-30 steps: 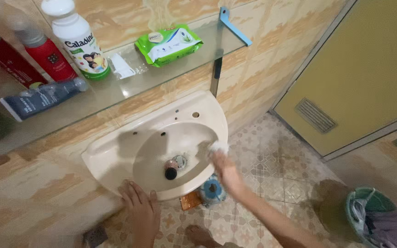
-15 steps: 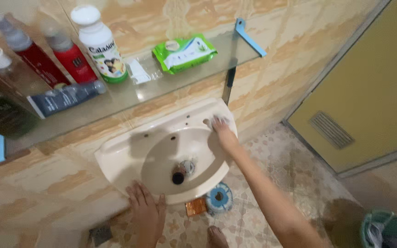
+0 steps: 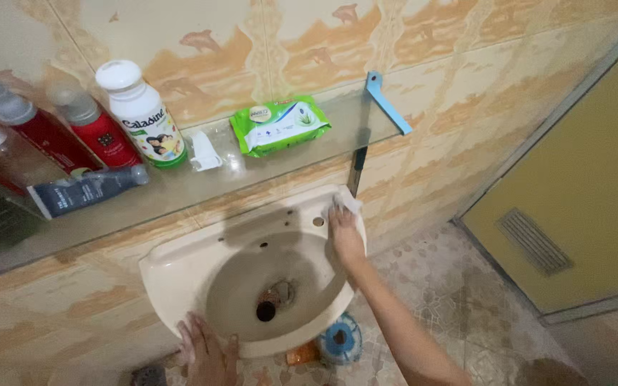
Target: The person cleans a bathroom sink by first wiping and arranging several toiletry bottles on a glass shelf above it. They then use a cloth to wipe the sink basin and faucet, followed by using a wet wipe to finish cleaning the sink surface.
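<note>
Two hands are working at a cream wall-mounted sink (image 3: 173, 268)
Right hand (image 3: 343, 232) is clenching a white cloth (image 3: 347, 200) and pressing it on the sink's back right rim, while left hand (image 3: 205, 354) is lying flat and released on the front rim; a green wipes pack (image 3: 279, 126) and a white bottle (image 3: 139, 114) are sitting on the glass shelf (image 3: 180, 189) above

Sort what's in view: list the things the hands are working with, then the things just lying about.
In use:
right hand
white cloth
cream sink
left hand

Lying about:
green wipes pack
white bottle
two red bottles
dark tube
glass shelf
</note>
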